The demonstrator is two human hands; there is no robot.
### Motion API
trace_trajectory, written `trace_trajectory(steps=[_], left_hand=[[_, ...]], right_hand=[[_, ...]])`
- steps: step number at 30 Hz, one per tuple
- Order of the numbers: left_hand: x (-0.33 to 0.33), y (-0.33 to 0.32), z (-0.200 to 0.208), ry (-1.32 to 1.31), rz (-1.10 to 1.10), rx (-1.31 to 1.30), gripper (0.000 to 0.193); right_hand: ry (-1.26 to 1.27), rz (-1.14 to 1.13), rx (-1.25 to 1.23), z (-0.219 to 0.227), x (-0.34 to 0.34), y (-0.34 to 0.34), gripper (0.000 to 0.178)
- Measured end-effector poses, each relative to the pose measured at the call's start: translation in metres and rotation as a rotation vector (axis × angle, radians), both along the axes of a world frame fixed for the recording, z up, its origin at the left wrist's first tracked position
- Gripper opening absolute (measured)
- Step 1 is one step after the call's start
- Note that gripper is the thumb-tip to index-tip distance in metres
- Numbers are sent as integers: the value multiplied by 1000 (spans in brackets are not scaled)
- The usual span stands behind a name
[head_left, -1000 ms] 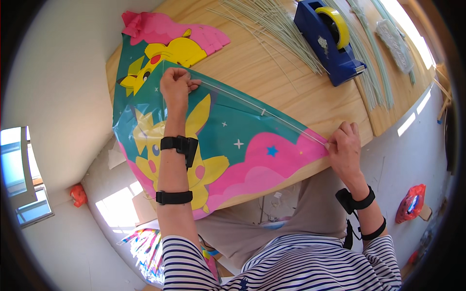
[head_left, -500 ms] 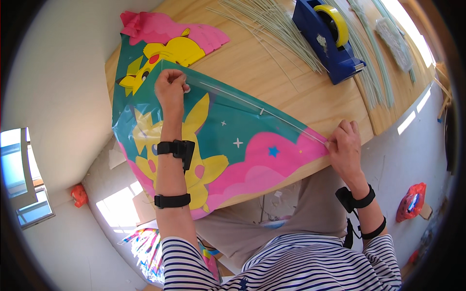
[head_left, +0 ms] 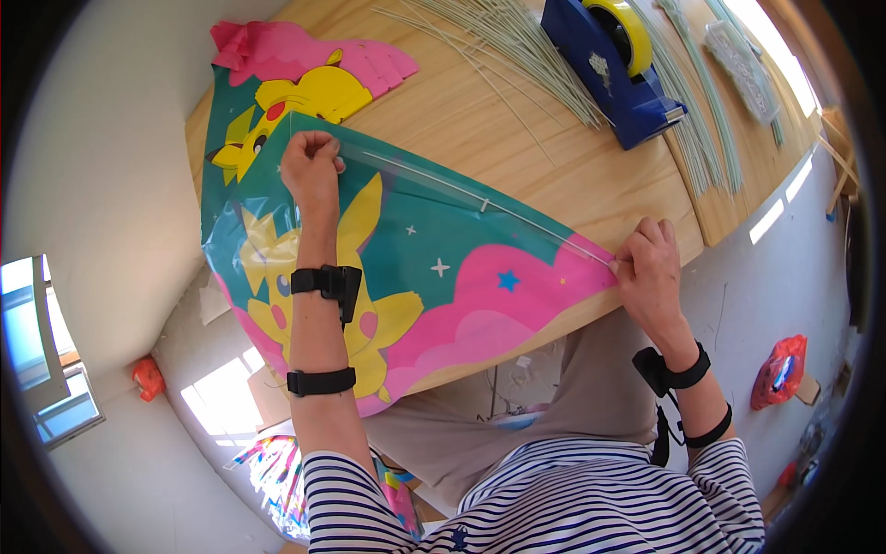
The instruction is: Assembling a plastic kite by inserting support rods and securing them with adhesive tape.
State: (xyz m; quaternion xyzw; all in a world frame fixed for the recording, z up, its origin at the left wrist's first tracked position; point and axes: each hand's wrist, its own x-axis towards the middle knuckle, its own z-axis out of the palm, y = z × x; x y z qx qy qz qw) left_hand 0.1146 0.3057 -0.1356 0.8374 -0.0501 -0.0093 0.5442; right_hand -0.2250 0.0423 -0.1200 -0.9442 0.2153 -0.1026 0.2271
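A glossy kite sheet [head_left: 426, 295], green and pink with a yellow cartoon figure, lies across the table in front of me. Along its upper slanted edge runs a thin white rod [head_left: 540, 230] with a small white fitting [head_left: 484, 205] partway down. My right hand [head_left: 651, 277] pinches the rod's end at the sheet's right-hand tip. Near the sheet's top corner, my left hand [head_left: 311, 174] is closed, thumb and fingers pressed together; what they hold is mostly hidden, though a whitish bit shows by the fingertips.
Behind lies a stack of similar printed sheets [head_left: 318, 92]. A blue tape dispenser [head_left: 609, 78] with yellow tape stands among many thin pale rods [head_left: 517, 60]. A clear bag of small parts [head_left: 743, 74] is at the far right. The wooden table [head_left: 591, 175] ends just before my lap.
The whole view has shifted slightly, so table and things sit a little further left and up. Both hands keep the same places on the kite sheet.
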Motion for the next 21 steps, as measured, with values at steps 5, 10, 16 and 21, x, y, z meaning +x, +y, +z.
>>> trace_trajectory(steps=[5,10,16,21], left_hand=[[0,0,-1,0,12,-8,6],[-1,0,6,53,10,-40,8],[2,8,23,9,-53,27,6],[12,21,35,192,-136,-92,9]], right_hand=[[-2,5,12,2,2,1,14],[9,-15,29,2,1,2,13],[-11,-11,15,-1,1,1,13],[-3,-14,9,-1,1,1,12]])
